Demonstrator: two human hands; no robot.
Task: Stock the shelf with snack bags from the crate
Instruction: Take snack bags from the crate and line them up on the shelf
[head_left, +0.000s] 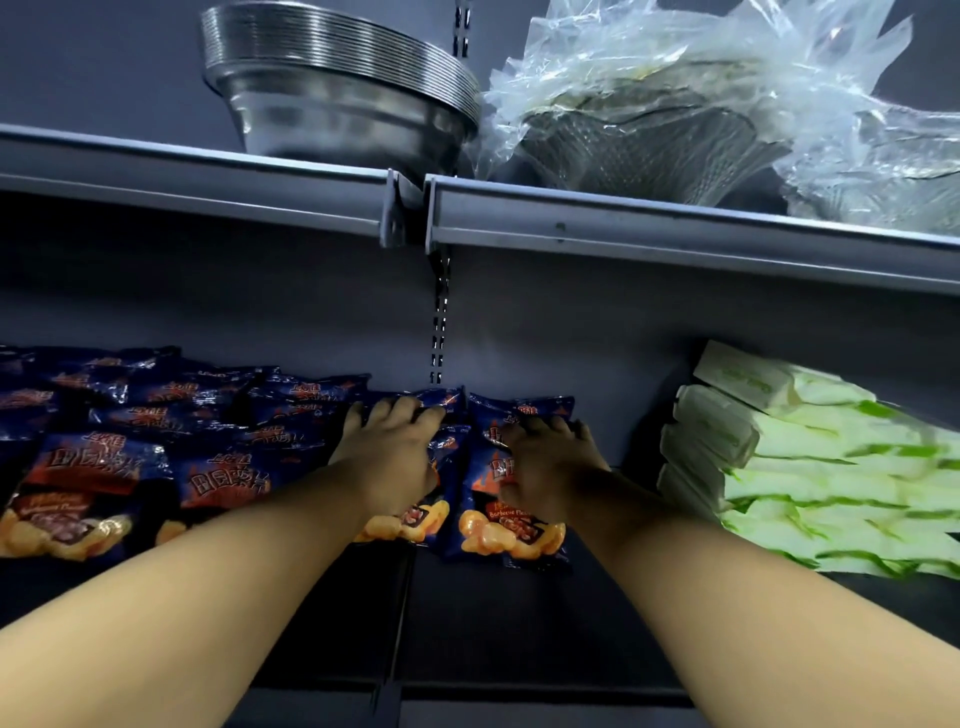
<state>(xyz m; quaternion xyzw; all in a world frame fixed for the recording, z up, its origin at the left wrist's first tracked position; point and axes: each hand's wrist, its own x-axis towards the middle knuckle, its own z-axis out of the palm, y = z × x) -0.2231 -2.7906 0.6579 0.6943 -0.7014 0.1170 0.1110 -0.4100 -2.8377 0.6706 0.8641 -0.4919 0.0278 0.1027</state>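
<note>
- On the lower shelf (519, 613), just right of the slotted upright (439, 332) at the back wall, we are setting two snack bags side by side, one under each hand.
- Our left hand (395, 452) is lying on the left bag (410, 519), its fingers (405, 410) spread and curling over the bag's far edge; whether they are truly pinching it we cannot tell.
- Our right hand (550, 457) is covering the right bag (498, 530), and blur is hiding how its fingers are lying, so we cannot tell whether they are gripping or only pressing.
- The step in hand looks like seating these two bags; to do it well, we should be pressing lightly, since puffed bags probably crush and slide easily.
- We should be nudging both back toward the upright so their near edges line up with the row of bags (130, 467) already lying to the upright's left.
- Keeping the right bag well apart from the green-and-white packs (810, 467) far right of the upright is leaving room for more.
- The crate is out of view, so how many bags remain we cannot judge.
- Above the upright, the stacked metal bowls (337, 88) need no touching.
</note>
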